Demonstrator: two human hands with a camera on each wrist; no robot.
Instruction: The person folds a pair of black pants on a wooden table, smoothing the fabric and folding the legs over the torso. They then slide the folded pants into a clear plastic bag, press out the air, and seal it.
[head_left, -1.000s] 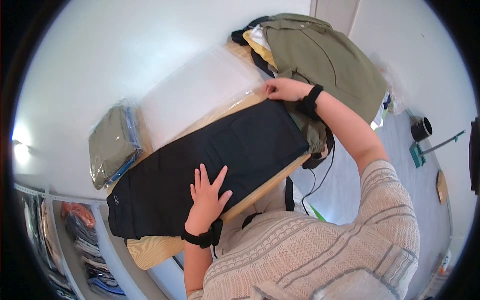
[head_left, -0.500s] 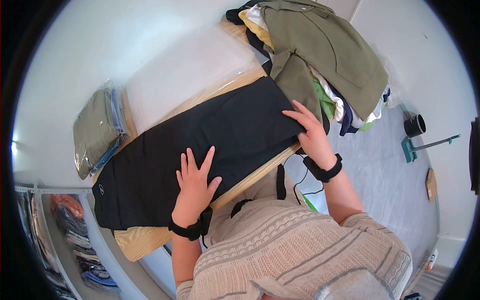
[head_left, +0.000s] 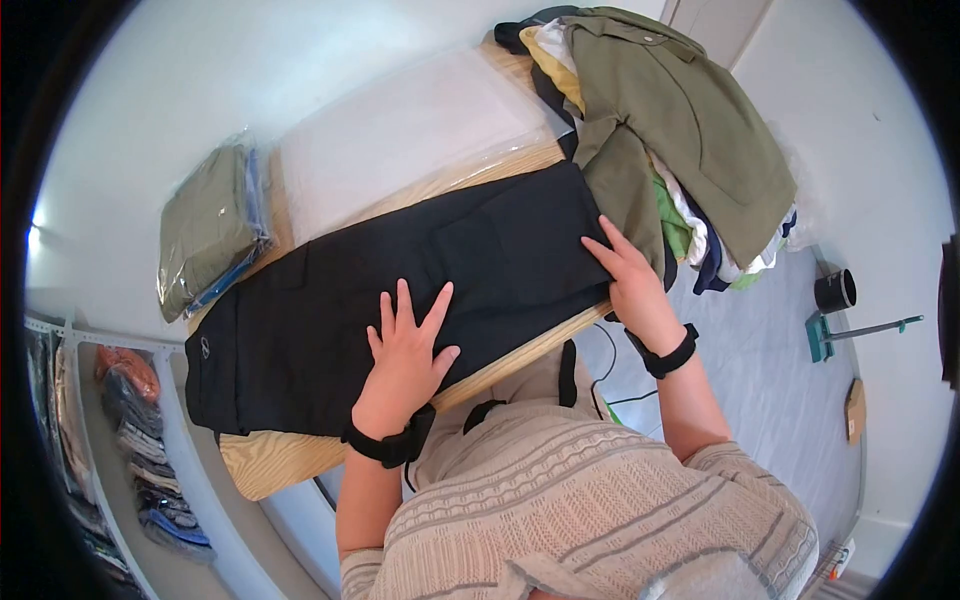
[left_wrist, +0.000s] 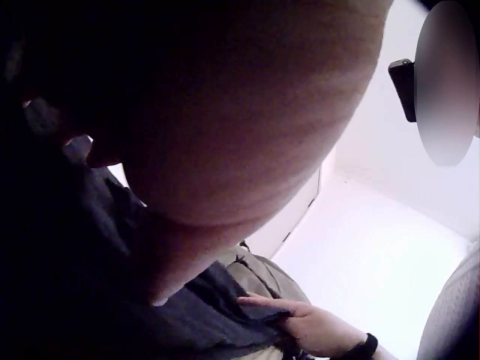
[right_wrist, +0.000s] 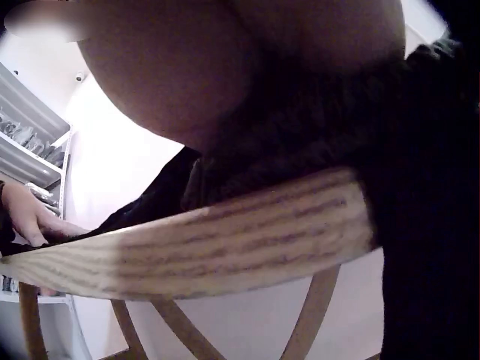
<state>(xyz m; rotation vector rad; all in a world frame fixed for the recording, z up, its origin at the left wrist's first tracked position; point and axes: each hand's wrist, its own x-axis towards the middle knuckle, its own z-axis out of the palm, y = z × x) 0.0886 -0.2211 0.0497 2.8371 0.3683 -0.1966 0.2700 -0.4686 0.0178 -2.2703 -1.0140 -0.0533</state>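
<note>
Black trousers (head_left: 340,320), folded lengthwise, lie along the wooden table (head_left: 270,465), with a small pale logo near their left end. My left hand (head_left: 400,365) rests palm down on their near middle part, fingers spread. At the right end, my right hand (head_left: 640,290) touches the cloth near its edge with straight fingers on top; its thumb is hidden in the head view. In the left wrist view the right hand (left_wrist: 311,326) shows beside the dark cloth (left_wrist: 217,315). The right wrist view shows the table edge (right_wrist: 225,247) under the trousers.
Clear plastic bags (head_left: 410,130) lie flat behind the trousers. A bagged olive garment (head_left: 205,230) is at the back left, and a heap of clothes under an olive jacket (head_left: 690,140) at the right. Shelves with clothes (head_left: 150,440) stand at the left; a black bin (head_left: 835,290) is on the floor.
My right hand has come from the far right corner of the trousers toward me, onto their near right end, its fingers now straightened. The left hand stays spread on the cloth.
</note>
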